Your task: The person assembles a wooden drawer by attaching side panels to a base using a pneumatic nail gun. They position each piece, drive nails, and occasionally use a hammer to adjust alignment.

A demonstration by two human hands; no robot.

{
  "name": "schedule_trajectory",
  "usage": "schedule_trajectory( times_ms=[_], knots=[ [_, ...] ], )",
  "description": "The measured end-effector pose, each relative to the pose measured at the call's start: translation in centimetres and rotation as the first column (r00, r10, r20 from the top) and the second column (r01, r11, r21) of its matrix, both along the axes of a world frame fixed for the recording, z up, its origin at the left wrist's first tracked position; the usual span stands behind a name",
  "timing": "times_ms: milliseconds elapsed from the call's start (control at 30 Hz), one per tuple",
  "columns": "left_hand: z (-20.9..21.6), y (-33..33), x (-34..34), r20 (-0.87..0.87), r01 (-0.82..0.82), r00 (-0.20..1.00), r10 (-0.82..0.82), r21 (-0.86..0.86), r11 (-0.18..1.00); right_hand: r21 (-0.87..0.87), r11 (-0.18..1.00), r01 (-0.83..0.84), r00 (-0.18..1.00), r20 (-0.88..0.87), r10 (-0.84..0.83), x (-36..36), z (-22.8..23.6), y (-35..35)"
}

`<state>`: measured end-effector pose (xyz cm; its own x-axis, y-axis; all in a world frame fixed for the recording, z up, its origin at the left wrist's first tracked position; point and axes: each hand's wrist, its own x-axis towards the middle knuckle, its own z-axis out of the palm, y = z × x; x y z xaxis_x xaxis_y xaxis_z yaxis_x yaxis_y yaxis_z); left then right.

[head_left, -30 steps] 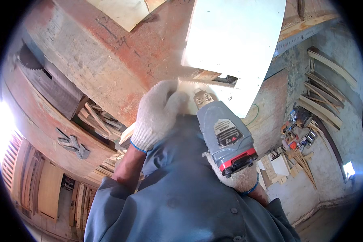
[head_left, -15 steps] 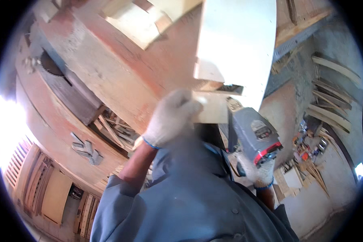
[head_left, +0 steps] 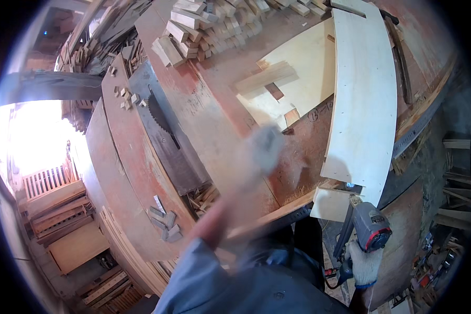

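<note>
Head view: right hand (head_left: 365,262) gripped the nailer (head_left: 370,226) beside the block (head_left: 329,204); left hand (head_left: 261,152) was blurred over the surface (head_left: 212,112), closure indiscernible.

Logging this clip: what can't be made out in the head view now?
- Left hand in a whitish glove: head view, blurred; whether it holds anything is unclear.
- Right hand in a white glove: head view, fingers partly hidden by the grey-and-red nail gun.
- Pale wooden blocks: head view, pile cut off by the upper edge.
</note>
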<state>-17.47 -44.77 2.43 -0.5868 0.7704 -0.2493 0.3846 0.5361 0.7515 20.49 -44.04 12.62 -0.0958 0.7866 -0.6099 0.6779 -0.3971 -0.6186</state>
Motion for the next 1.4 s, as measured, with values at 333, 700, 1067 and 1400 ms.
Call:
schedule_trajectory(
  times_ms=[333, 700, 1067, 1400],
  knots=[
    [-4.8, 5.5, -11.6, -0.659, 0.116, 0.746, -0.096, -0.013, 0.993, -0.048, 0.998, -0.043, 0.999, -0.020, 0.043, -1.0, 1.4, 1.4],
    [-3.6, -4.2, -2.1, 0.241, 0.194, 0.944, -0.225, 0.148, 0.970, 0.068, 0.979, -0.194, 0.981, 0.002, 0.194, 0.4, -0.2, 1.2],
    [1.7, -8.9, 6.7, 0.588, -0.097, 0.808, 0.040, 0.065, 0.993, 0.181, 0.951, -0.252, 0.933, -0.214, 0.288, 0.6, 0.1, 2.0],
    [2.6, -13.1, 7.0, -0.033, 0.094, 0.995, -0.093, 0.029, 0.995, 0.048, 0.992, -0.120, 0.938, -0.320, 0.129, 1.3, -0.2, 2.1]
  ],
)
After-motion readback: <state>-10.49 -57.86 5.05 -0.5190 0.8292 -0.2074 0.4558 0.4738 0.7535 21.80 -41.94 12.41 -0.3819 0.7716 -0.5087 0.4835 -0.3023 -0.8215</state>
